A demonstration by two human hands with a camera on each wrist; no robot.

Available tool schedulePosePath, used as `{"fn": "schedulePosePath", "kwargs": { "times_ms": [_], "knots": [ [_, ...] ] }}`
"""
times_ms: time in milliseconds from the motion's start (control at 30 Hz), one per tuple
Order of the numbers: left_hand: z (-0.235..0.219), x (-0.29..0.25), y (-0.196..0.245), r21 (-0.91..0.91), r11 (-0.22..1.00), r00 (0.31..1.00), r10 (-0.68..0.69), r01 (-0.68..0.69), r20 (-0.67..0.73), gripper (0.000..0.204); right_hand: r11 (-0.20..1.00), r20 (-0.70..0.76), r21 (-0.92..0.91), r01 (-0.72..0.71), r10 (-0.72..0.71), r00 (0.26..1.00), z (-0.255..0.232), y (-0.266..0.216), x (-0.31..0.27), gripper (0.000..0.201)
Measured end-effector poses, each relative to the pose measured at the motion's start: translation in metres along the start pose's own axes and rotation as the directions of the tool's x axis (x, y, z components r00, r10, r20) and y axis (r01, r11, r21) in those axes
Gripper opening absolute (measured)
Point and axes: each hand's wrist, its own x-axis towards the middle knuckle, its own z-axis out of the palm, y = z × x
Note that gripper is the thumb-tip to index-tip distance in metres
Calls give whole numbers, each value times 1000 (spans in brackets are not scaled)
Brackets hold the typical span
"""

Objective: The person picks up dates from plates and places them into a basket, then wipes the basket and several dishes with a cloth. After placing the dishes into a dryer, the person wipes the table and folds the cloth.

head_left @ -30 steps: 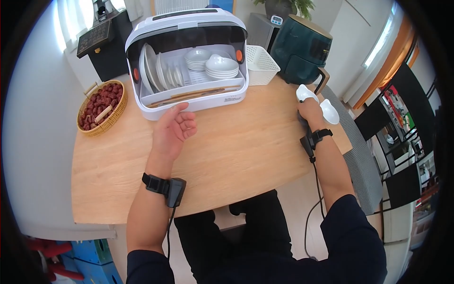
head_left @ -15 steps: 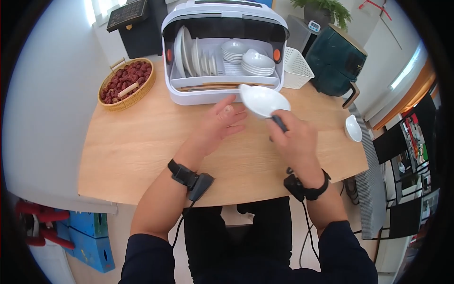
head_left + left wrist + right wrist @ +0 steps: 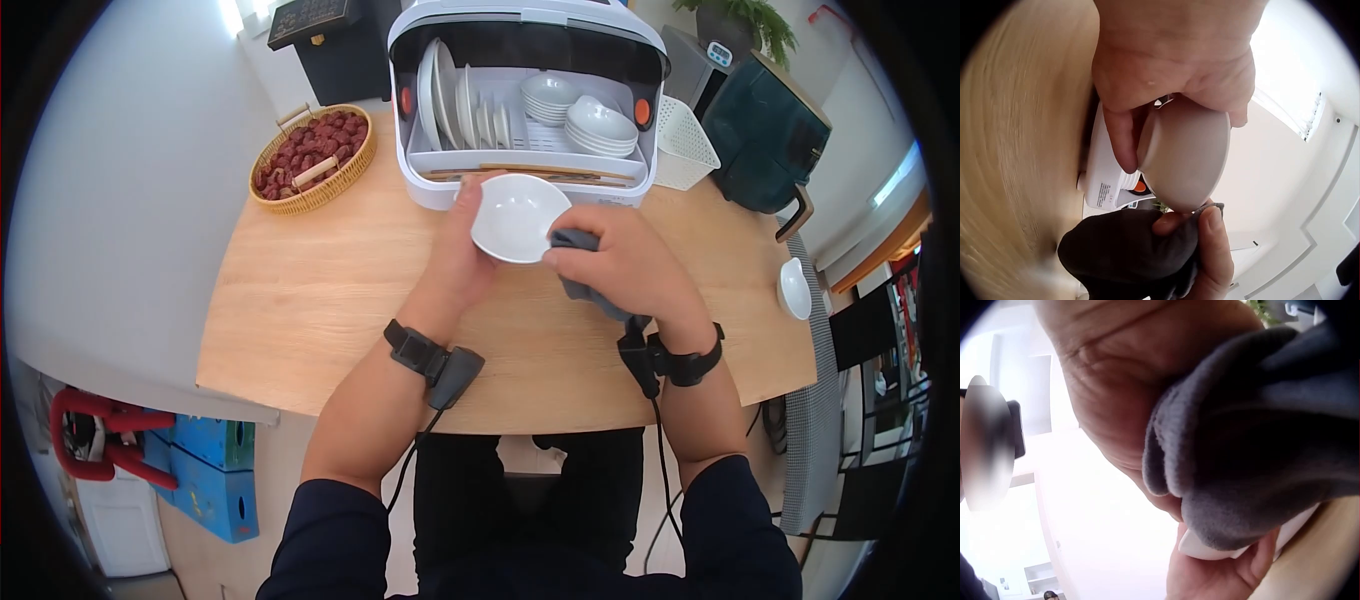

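Over the table, in front of the dish cabinet, a white bowl (image 3: 520, 220) is held between both hands. My left hand (image 3: 462, 255) grips its left side, thumb along the rim; in the left wrist view the fingers hold the bowl's outside (image 3: 1188, 156). A grey cloth (image 3: 590, 293) is bunched in my right hand (image 3: 640, 265), whose fingertips pinch it at the bowl's right rim. That cloth (image 3: 1254, 437) fills much of the right wrist view and hides most of the bowl there. Another white bowl (image 3: 795, 290) stands near the table's right edge.
The white dish cabinet (image 3: 425, 190), lid raised, holds upright plates (image 3: 440, 100), stacked bowls (image 3: 600, 130) and chopsticks (image 3: 560, 172). Left of it stands a basket (image 3: 300, 200) of dark red fruit. A white perforated basket (image 3: 685, 150) and a green air fryer (image 3: 765, 130) stand right.
My right hand has lifted one of two bowls from the table's right side and brought it to the middle with the cloth. My left hand has moved up and taken hold of it.
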Motion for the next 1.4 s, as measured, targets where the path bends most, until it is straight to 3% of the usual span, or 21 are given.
{"fn": "schedulePosePath", "kwargs": {
  "times_ms": [233,333,433,467,500,567,600,633,700,867,967,1000,1033,1067,1100,1167,1233,1300,1333,1367,1400],
  "knots": [
    [-1,-3,1,-40,994,995,97,-98,-23,64,943,-85,329,-46,78,993,34,19,5,28],
    [-1,0,1,-75,995,998,65,-66,-16,63,905,38,420,-73,63,997,20,29,5,30],
    [4,-1,1,37,995,996,88,-88,0,63,850,-40,517,-97,137,990,-6,23,-3,31],
    [6,-3,1,48,997,998,65,-65,6,64,919,-262,395,9,103,960,-6,27,-1,27],
    [8,-4,0,59,997,999,41,-41,10,65,918,-260,398,2,111,959,-2,28,-2,27],
    [9,-4,-6,66,998,999,-3,1,34,64,955,-440,195,225,-120,890,9,24,-2,22],
    [10,-4,-9,76,996,997,-42,37,60,63,882,-479,20,470,-404,779,24,36,9,21],
    [14,-5,-10,76,996,997,-50,45,64,63,885,-485,20,465,-398,779,30,41,11,21],
    [22,-10,-9,120,990,994,-84,75,74,59,695,-152,-427,579,-686,711,38,47,13,24],
    [17,-10,-7,101,993,997,-59,53,59,54,688,-96,-552,471,-613,784,52,50,17,17],
    [5,-6,-5,278,959,993,16,-48,116,63,791,-5,-474,388,-443,897,40,40,12,26],
    [6,-6,-5,270,959,995,68,-87,79,62,971,116,39,235,-238,964,22,39,8,23],
    [6,-6,-4,263,956,992,124,-130,39,61,866,330,494,-76,-106,938,7,42,5,22],
    [5,-6,-1,261,955,990,136,-140,33,61,765,262,643,37,-266,928,2,56,4,28],
    [3,-5,2,204,968,988,138,-148,65,60,769,275,638,36,-271,922,-4,57,6,28],
    [0,-4,5,147,976,985,147,-159,93,59,674,-44,726,138,-155,987,-10,55,9,31],
    [1,-2,2,139,983,992,113,-120,56,61,624,-84,767,149,-132,988,-4,59,11,29],
    [6,-3,-2,130,982,991,130,-134,36,59,806,-326,438,399,-271,906,13,56,17,24],
    [8,-4,-4,123,981,988,151,-151,9,57,886,-328,217,410,-329,885,20,50,15,19],
    [5,-3,-4,123,981,989,149,-149,11,57,886,-330,217,409,-328,885,20,46,12,19],
    [2,-4,-2,158,972,985,172,-172,11,61,906,-163,320,277,-236,958,20,42,8,20]
  ]
}}
